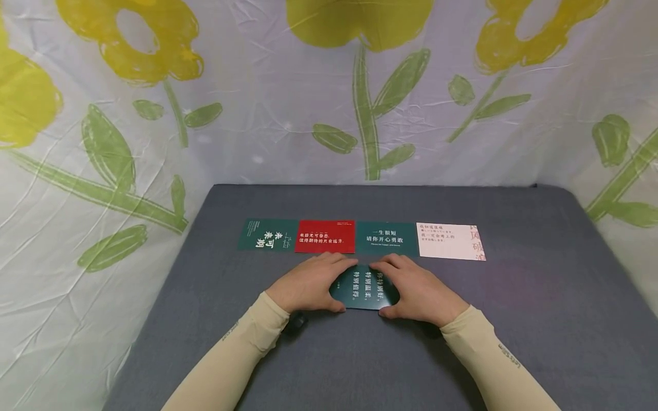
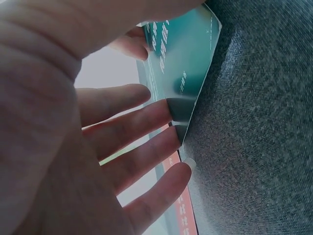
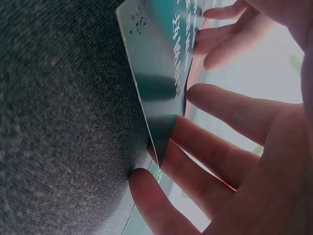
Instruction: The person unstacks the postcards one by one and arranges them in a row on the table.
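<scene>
A green card with white writing lies between my two hands, near the middle of the grey table. My left hand holds its left side, thumb at the near edge and fingers at the far edge. On the other side, my right hand grips it the same way. Close up, the left fingers touch the card along one side. In the right wrist view the fingers meet the card near a corner. The hands cover its left and right ends from above.
Just beyond the hands runs a row of cards: a green card at the left, a red card, another green card and a white card. The grey table ends against a flower-printed curtain.
</scene>
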The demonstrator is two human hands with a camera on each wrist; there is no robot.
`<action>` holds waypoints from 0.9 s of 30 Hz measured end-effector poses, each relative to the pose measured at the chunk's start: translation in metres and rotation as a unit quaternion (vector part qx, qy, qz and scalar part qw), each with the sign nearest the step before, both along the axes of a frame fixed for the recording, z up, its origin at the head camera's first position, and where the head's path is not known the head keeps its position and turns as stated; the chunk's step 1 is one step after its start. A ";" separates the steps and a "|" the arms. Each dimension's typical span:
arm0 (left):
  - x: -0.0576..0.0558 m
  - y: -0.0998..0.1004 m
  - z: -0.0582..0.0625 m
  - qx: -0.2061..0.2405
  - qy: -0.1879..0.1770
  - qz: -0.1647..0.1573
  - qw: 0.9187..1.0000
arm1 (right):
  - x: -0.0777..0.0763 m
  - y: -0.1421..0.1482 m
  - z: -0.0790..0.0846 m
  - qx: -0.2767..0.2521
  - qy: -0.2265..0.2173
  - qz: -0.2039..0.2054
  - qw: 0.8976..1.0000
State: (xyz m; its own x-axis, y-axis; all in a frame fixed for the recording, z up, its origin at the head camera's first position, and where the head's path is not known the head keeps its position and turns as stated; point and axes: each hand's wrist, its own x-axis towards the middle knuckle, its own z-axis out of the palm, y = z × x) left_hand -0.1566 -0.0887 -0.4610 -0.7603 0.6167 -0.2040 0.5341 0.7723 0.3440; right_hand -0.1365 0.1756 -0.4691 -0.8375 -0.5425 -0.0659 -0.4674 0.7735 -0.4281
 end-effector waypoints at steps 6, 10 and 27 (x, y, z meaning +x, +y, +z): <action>-0.001 0.002 0.001 0.002 0.004 0.001 1.000 | 0.000 0.001 0.001 0.004 0.000 -0.006 1.000; 0.000 0.001 0.001 0.000 0.001 0.006 1.000 | -0.001 0.001 0.000 0.006 -0.007 -0.006 1.000; -0.010 0.051 0.003 0.010 0.062 -0.023 0.998 | -0.007 0.057 0.011 -0.028 -0.031 -0.051 0.998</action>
State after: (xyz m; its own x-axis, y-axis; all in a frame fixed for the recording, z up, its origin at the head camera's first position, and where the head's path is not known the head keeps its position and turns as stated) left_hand -0.1667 -0.0381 -0.4578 -0.7500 0.6542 -0.0974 0.6077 0.7397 0.2891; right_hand -0.1431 0.2326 -0.4585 -0.8840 -0.4586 -0.0909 -0.3586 0.7898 -0.4976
